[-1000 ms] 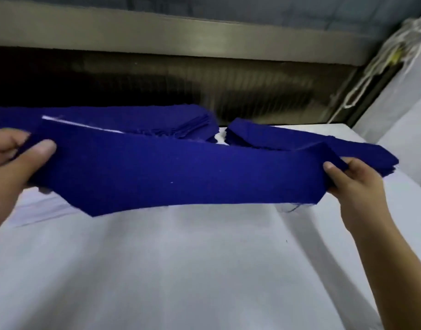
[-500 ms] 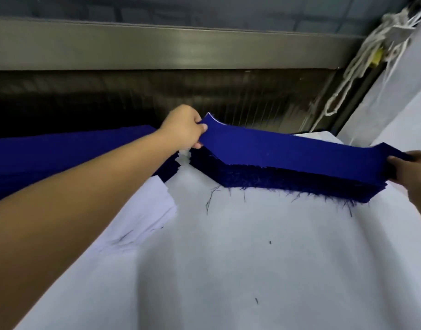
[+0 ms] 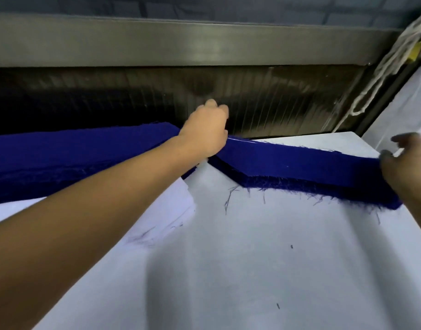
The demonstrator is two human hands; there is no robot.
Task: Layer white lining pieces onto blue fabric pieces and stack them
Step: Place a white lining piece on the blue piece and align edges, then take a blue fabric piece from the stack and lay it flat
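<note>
White sheeting covers the worktable (image 3: 252, 270), and a dark ribbed machine front (image 3: 276, 98) runs behind the blue stack (image 3: 300, 165), which lies across the far side with loose threads along its frayed near edge. The left hand (image 3: 204, 132) is over the stack's left end, knuckles up. Its fingers are hidden behind the hand, so I cannot tell whether they pinch the top piece or are clear of it. The right hand (image 3: 405, 170) rests on the stack's right end. It is blurred, but its fingers look loose and spread, not closed on cloth. A thin white edge (image 3: 240, 140), probably lining, shows along the stack's far rim near its left end. Left of the stack lies a second blue pile (image 3: 73, 158), and just in front of the stack's left end are the white lining pieces (image 3: 178, 201).

The step looks like seating the top layered piece squarely. I would match the angled corner at the stack's left end first, then the right end, and smooth outward from the stack's middle with flat palms. Dragging sideways risks sliding the lining off its blue piece, and frayed threads could snag and pull lower layers askew
</note>
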